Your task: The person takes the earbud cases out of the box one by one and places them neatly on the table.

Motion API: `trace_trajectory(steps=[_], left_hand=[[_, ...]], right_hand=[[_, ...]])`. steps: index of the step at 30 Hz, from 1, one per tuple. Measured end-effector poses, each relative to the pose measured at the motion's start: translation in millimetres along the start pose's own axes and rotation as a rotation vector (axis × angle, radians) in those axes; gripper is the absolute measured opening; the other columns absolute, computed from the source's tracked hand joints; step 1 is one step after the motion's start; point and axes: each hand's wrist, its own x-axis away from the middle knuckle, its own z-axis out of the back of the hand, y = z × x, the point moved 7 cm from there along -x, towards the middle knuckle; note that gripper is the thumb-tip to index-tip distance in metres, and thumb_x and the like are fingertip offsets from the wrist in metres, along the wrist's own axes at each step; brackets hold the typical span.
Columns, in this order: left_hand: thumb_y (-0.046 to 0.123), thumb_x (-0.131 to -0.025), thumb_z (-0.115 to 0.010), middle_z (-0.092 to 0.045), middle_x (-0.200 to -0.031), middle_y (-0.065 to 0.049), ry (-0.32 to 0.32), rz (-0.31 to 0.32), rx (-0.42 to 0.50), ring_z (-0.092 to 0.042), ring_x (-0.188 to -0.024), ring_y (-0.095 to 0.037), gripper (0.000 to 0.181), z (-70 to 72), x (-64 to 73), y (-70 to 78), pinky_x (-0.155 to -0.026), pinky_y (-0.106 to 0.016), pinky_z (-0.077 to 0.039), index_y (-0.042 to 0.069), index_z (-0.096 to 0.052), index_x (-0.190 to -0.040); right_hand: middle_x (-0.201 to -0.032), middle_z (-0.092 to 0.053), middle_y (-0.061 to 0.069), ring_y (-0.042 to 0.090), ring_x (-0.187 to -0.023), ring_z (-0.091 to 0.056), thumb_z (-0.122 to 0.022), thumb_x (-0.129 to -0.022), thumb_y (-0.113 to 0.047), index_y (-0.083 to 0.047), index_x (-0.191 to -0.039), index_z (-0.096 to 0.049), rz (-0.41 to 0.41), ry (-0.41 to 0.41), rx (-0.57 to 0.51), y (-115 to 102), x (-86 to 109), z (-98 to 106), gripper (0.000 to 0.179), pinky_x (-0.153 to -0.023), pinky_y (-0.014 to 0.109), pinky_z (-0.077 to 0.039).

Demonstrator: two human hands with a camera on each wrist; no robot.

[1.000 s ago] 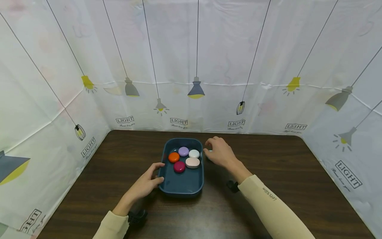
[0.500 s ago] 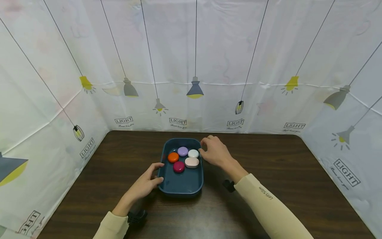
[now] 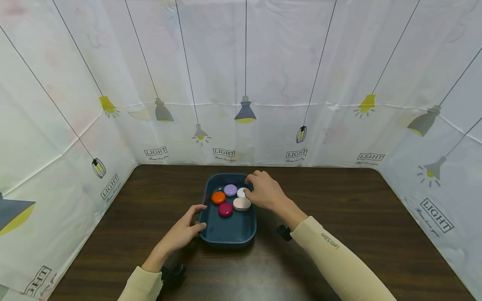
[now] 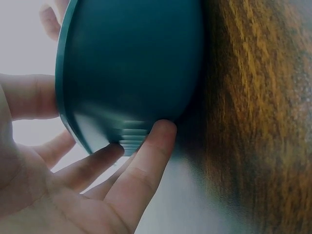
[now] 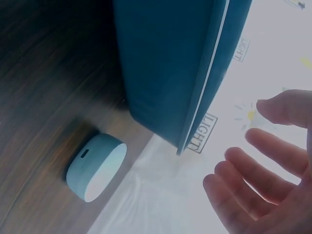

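Note:
A dark blue bin [image 3: 229, 228] stands on the table with several smooth, rounded pieces in it: lavender [image 3: 230, 190], orange [image 3: 218, 197], magenta [image 3: 225, 210], pale pink [image 3: 242, 204] and white [image 3: 241, 192]. My left hand [image 3: 182, 230] grips the bin's left side; in the left wrist view fingers [image 4: 146, 165] touch its outer wall and another digit crosses the rim. Above the bin's far right edge, my right hand [image 3: 267, 191] has loosely bent fingers and holds nothing. It partly covers the white piece from the head camera.
In the right wrist view a small rounded object [image 5: 100, 165] with a pale top and a dark slot lies on the table beside the bin. The dark wooden table [image 3: 320, 251] ends at a white sheet [image 3: 278, 83] printed with lamps.
My right hand has moved left from beside the bin to over its far right edge. My left hand keeps its place on the bin, and the pieces lie as before.

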Motion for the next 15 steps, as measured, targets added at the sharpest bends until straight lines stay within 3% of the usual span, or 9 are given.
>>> trace_trajectory(steps=[15], left_hand=[[0.009, -0.104, -0.055, -0.032, -0.158, -0.02, 0.01, 0.011, 0.002, -0.062, -0.112, -0.029, 0.05, -0.5, 0.3, -1.4, -0.091, -0.044, -0.057, 0.011, -0.038, -0.151]], right_hand=[[-0.115, -0.064, 0.007, 0.025, -0.102, -0.055, -0.069, -0.093, -0.031, -0.011, -0.116, -0.07, 0.104, -0.095, 0.067, -21.7, -5.4, -17.6, 0.03, -0.085, 0.044, -0.056]])
